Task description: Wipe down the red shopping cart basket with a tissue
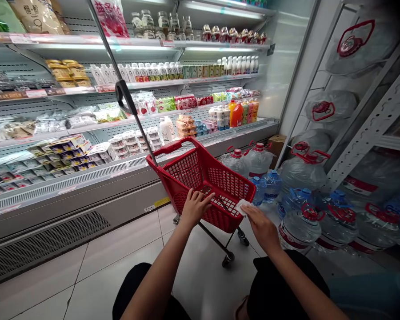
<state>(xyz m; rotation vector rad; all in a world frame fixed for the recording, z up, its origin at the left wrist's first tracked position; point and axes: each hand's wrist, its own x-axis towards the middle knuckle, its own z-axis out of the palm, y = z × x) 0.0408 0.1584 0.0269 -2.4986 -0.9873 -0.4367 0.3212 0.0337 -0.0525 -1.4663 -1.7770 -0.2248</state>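
Note:
A red plastic shopping cart (200, 166) with a lattice basket stands on casters in front of me. My left hand (196, 206) rests at the near rim of the basket, its fingers stretched out over the edge and holding nothing. At the right corner of the rim, my right hand (260, 224) presses a crumpled white wipe (244, 207) to the plastic. Whether the wipe is paper or cloth I cannot tell. The basket's slotted floor (220, 195) shows between my hands.
A lit refrigerated display case (120, 178) with dairy goods and drinks runs along the left and back. Large water bottles (300, 224) crowd the floor on the right beside a metal rack (370, 129). Pale floor tiles (120, 262) lie around my knees.

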